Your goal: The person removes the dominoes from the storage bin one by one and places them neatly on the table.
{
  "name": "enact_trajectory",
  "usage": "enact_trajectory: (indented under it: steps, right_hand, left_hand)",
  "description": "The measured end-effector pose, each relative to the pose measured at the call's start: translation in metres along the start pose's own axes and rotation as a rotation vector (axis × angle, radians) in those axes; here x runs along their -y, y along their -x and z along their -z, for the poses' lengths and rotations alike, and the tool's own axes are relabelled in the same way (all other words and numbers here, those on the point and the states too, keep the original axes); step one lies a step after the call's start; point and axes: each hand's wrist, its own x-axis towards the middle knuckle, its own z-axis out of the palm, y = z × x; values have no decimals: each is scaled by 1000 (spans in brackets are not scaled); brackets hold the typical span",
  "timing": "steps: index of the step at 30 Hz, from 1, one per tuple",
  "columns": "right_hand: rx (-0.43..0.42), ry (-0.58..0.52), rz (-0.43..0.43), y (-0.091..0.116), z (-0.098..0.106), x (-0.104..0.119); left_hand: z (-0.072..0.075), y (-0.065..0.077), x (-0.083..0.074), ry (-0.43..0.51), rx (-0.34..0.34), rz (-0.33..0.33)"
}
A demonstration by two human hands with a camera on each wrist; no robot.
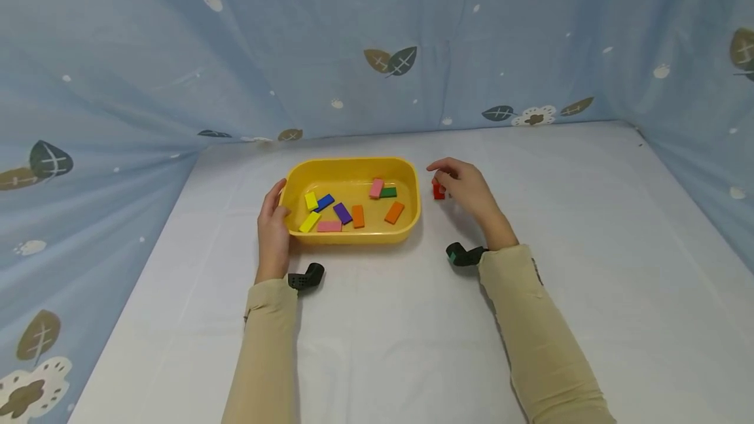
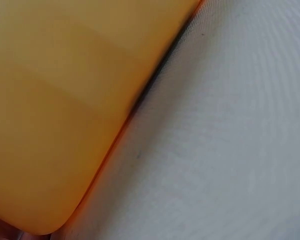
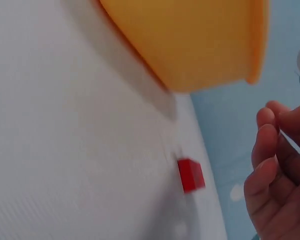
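Note:
A yellow plastic tray (image 1: 353,239) sits on the table, seen from outside in both wrist views. My left hand (image 1: 273,235) grips its left end, thumb over the rim and fingers along the outer wall. Inside lie several small flat blocks, among them a purple block (image 1: 343,213), an orange block (image 1: 394,212) and a pink block (image 1: 329,226). Right of the tray stands a red block (image 3: 191,175) on the cloth. My right hand (image 1: 468,190) hovers over it with loosely bent fingers; the right wrist view shows a gap between fingertips and block.
White cloth (image 1: 377,332) covers the table. A blue patterned curtain (image 1: 330,38) hangs behind it and along both sides. Dark wrist cameras (image 1: 306,277) stick out inward from both sleeves, low over the cloth.

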Motion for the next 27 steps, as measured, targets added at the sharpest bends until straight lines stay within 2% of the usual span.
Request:
enact_trajectory:
  steps: [5,13,16,18,21,27]
  right_hand:
    - [20,-9,72,3,-12,10]
    - [-96,-6,191,8,-21,23]
    - [-81,-29,218,9,-23,28]
    - [-43,-13,223,10,-25,31]
    - [37,91,228,11,-28,38]
    - [125,428,269,16,-36,52]
  left_hand:
    - [0,0,0,4,-6,6]
    - [0,-1,1,-6,-4,4]
    - [0,-1,0,-12,-1,2]
    - [0,-1,0,-11,0,-3]
    - [-1,-1,-1,-11,0,-10]
    - [0,1,0,-1,-9,10]
